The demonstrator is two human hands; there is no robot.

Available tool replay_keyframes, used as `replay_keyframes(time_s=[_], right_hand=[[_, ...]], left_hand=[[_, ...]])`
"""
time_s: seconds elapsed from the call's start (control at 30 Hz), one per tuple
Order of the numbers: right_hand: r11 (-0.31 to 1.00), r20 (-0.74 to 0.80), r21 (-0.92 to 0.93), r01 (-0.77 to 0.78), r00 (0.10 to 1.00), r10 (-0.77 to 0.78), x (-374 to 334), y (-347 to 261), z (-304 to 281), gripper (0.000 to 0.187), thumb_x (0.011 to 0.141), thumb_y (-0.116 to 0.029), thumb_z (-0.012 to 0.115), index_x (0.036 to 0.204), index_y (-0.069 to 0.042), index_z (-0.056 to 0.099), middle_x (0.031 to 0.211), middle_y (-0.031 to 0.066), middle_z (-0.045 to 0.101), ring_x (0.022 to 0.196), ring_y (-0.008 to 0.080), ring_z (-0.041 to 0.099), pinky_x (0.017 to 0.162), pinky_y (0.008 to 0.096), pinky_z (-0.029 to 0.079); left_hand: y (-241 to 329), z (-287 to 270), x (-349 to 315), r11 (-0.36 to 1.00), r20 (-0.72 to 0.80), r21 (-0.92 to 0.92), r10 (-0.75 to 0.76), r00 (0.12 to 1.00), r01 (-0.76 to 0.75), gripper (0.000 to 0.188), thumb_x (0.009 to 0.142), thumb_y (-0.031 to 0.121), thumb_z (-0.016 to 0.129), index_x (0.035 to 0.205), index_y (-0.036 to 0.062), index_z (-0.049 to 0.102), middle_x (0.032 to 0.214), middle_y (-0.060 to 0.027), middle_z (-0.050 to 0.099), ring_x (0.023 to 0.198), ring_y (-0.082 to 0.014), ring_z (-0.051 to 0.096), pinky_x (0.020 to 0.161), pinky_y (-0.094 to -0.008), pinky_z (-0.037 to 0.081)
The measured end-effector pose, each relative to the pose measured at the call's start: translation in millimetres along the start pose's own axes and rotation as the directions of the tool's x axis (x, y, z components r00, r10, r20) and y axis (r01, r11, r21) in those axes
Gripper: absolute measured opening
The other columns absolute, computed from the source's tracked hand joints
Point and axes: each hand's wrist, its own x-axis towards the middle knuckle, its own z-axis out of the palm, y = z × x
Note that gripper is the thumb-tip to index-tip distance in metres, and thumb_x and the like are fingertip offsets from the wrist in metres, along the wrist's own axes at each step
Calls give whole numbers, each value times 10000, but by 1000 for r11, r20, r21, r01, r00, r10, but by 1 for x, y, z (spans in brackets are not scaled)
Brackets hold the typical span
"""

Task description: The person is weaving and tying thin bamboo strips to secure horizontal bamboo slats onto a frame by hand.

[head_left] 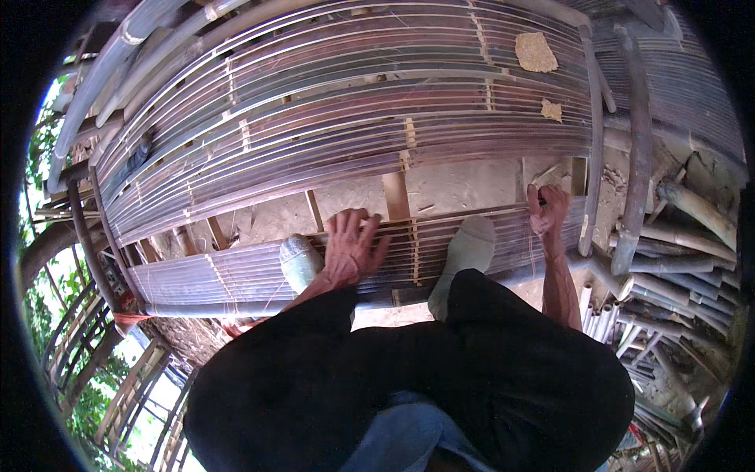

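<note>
A near panel of thin, dark bamboo slats (200, 275) runs across in front of me, tied across with pale lashings. My left hand (354, 248) lies over its far edge with bent fingers apart, gripping nothing that I can see. Further right, my right hand (548, 208) is closed at the same edge, around the outermost bamboo slat (464, 214). A dark spot shows between its fingers, too small to name. Loose thin strands hang below that hand. My feet, in pale green socks (469, 240), stand on the panel between and beside the hands.
Beyond a gap showing sandy ground (456, 185) lies a wider slatted panel (330, 94) with two tan flat pieces (536, 52). Bamboo poles (633, 149) frame the right side. Cut bamboo lengths (676, 263) are piled there. A dark object (140, 153) rests at the far left.
</note>
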Motion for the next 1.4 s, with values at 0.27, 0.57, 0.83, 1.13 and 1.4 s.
replay_keyframes(time_s=[0.27, 0.57, 0.83, 1.13, 1.4], right_hand=[[997, -74, -2, 73, 995, -73, 1, -16, -11, 241, 877, -297, 711, 851, -69, 638, 854, 130, 605, 937, 335, 567, 870, 467, 383], [973, -36, -31, -228, 973, 227, -62, -57, -27, 455, 865, -398, 730, 1191, -93, 643, 1126, 150, 589, 1136, 341, 480, 1023, 527, 293], [898, 8, 159, -411, 910, 415, -92, -66, -34, 284, 868, -227, 753, 1124, -114, 705, 1014, 129, 653, 943, 334, 615, 840, 446, 499], [550, 400, 444, -708, 705, 585, -88, -48, -71, 259, 981, -272, 657, 840, -55, 669, 741, 23, 594, 723, 150, 574, 696, 315, 484], [363, 481, 758, -542, 840, 249, 26, -91, -172, 230, 911, -170, 721, 1091, -32, 763, 1265, 138, 641, 1056, 185, 640, 815, 277, 531]], left_hand=[[26, 50, 55, 953, 140, -279, 165, 976, -121, 252, 775, 292, 804, 933, 99, 770, 900, -44, 721, 1011, -261, 567, 921, -428, 380], [-21, 29, 56, 967, -21, -72, 244, 970, -245, 171, 692, 27, 708, 848, 100, 709, 796, -34, 657, 840, -225, 587, 840, -410, 443], [-11, -133, 91, 931, -19, 163, 334, 942, -327, 230, 812, 130, 788, 642, 70, 644, 602, -67, 559, 643, -231, 558, 601, -377, 452], [98, -139, 199, 821, 846, 251, 71, 528, -513, 263, 819, 286, 727, 819, 24, 707, 803, -175, 701, 848, -289, 710, 700, -429, 583], [233, 54, 147, 345, 580, -810, 356, 733, 474, 419, 869, 309, 762, 1125, -6, 657, 795, -120, 691, 644, -183, 631, 507, -323, 472]])
